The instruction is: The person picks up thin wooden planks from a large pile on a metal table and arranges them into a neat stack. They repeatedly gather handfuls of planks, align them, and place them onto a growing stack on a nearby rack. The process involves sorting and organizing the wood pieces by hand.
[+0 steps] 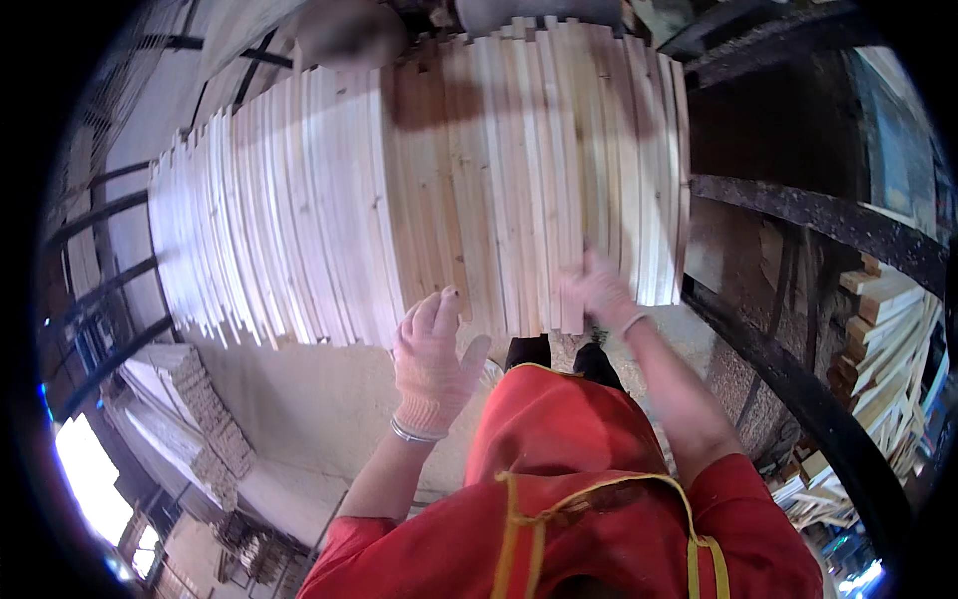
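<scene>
Long pale wooden strips (329, 200) lie side by side in a broad layer in front of me, their ends uneven. My left hand (434, 359), in a light knitted glove, is raised at the near edge of the layer. Its fingers point up and the thumb stands apart, with nothing held. Toward the right, my gloved right hand (596, 287) rests over the near ends of the strips, beside one wooden strip (572, 317) that juts toward me. That hand is blurred, and whether its fingers close on the strip is not visible.
Dark metal bars (818, 210) run along the right, with more thin bars (110, 210) at the left. Stacked timber (883, 319) stands at the far right. A bundled pile of wood (190, 409) sits on the floor at the lower left. A blurred round shape (351, 32) is beyond the strips.
</scene>
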{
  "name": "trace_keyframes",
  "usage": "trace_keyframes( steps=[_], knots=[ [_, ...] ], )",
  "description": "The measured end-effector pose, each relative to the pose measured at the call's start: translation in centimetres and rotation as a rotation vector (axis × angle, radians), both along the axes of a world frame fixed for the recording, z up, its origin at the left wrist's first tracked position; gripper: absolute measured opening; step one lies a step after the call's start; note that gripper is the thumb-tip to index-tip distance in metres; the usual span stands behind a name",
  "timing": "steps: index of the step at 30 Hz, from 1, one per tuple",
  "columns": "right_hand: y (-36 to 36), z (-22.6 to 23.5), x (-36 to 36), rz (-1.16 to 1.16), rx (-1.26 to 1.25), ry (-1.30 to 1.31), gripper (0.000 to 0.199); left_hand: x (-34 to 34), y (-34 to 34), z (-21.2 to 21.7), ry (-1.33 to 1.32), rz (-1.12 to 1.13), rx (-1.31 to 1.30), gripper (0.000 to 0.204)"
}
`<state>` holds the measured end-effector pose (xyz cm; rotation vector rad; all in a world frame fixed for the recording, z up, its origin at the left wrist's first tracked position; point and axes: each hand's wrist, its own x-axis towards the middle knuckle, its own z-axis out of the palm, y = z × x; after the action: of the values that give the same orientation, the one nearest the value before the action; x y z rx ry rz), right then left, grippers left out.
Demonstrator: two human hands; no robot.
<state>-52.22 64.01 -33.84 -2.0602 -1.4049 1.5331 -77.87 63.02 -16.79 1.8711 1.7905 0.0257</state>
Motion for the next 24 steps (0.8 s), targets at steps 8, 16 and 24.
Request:
trace_keyframes(
  steps=[8,16,24],
  knots=[
    [2.1,6.6,-0.1,0.115,-0.244,0.058,0.090,5.2,4.6,-15.6,0.336,-0.076,0.219,0.095],
    [-18.2,12.2,9.4,0.067,-0.250,0.035,0.072,6.0,4.0,-10.5,0.234,-0.133,0.175,0.074],
    [-45.0,23.2,19.5,-0.581,-0.221,-0.125,0.085,15.4,-13.8,-7.8,0.151,-1.007,0.319,0.063]
  ],
)
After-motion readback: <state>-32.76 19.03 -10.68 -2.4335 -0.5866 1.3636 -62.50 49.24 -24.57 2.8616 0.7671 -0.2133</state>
